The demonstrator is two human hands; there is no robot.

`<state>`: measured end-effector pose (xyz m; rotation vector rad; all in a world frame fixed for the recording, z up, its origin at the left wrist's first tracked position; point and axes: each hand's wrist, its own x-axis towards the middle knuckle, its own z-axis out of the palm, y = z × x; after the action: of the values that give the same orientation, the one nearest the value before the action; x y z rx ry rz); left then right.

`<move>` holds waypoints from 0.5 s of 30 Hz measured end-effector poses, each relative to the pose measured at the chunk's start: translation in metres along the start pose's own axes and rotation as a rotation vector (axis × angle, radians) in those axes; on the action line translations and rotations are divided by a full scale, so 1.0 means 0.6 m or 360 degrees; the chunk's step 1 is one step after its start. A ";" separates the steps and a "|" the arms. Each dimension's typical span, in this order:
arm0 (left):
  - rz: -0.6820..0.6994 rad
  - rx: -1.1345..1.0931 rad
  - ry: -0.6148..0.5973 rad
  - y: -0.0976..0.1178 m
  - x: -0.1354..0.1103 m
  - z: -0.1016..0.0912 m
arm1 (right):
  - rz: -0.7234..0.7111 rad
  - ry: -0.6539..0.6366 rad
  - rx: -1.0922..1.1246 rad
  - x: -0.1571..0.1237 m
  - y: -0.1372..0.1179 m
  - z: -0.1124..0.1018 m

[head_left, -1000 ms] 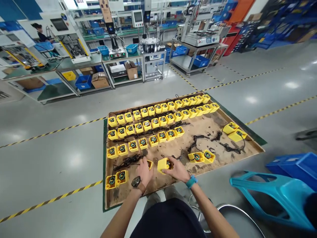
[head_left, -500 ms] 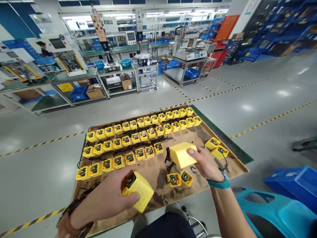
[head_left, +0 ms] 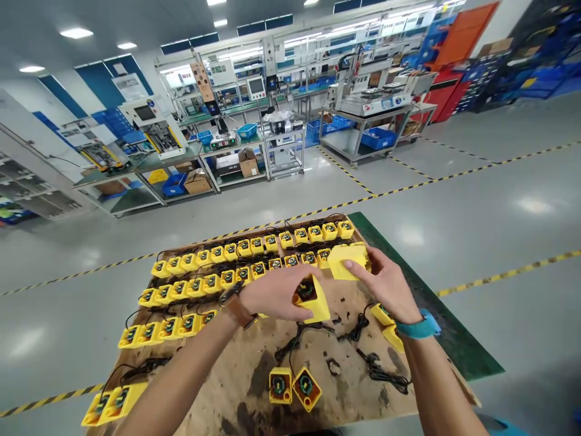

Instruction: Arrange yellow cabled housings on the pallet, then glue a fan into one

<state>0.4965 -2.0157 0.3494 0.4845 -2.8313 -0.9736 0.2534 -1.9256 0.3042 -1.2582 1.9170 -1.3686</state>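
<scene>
Down at the near edge of the wooden board (head_left: 227, 369), two yellow housings (head_left: 280, 385) sit side by side, open faces up and coils showing, and here's another pair (head_left: 121, 399) at the board's near left corner, plus a third pair (head_left: 391, 336) on its right edge, partly behind the right forearm! Loose black cords (head_left: 376, 372) trail across the stained wood in the middle of the board. Now to the action: the left hand (head_left: 276, 293), brown strap on the wrist, is curled around one housing (head_left: 315, 303), its open end turned up with a coil inside. The right hand (head_left: 385, 284), teal band (head_left: 420, 327) at the wrist, has its fingers (head_left: 358, 266) spread over a second housing (head_left: 347, 260), holding it closed side up. Both are held above the board's middle, close together and just short of the rows. And what rows! Counting toward the far end of the board, five housings show in the nearest row, twelve in the next and fourteen in the farthest, all wired with black cords. Beyond the board, a yellow-and-black floor line (head_left: 272, 218) runs past, then come workbenches (head_left: 231, 151) with two cardboard boxes (head_left: 248, 163) and blue bins (head_left: 246, 130).
</scene>
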 end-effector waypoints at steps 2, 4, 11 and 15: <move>0.0020 0.0060 -0.0142 -0.051 0.031 0.055 | 0.0060 0.0046 -0.0237 0.011 0.049 0.005; -0.0059 0.0206 -0.0251 -0.107 0.048 0.117 | 0.0050 -0.0048 -0.0462 0.018 0.097 0.021; -0.0502 0.0511 -0.0134 -0.250 0.029 0.264 | -0.0058 -0.0801 -0.1005 0.000 0.193 0.156; -0.0663 0.0520 0.0018 -0.279 0.006 0.292 | -0.0114 -0.1059 -0.1137 -0.016 0.206 0.225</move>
<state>0.5015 -2.0397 0.1080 1.1444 -2.9493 -0.5434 0.3132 -1.9723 0.1374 -1.8134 1.8923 -0.1678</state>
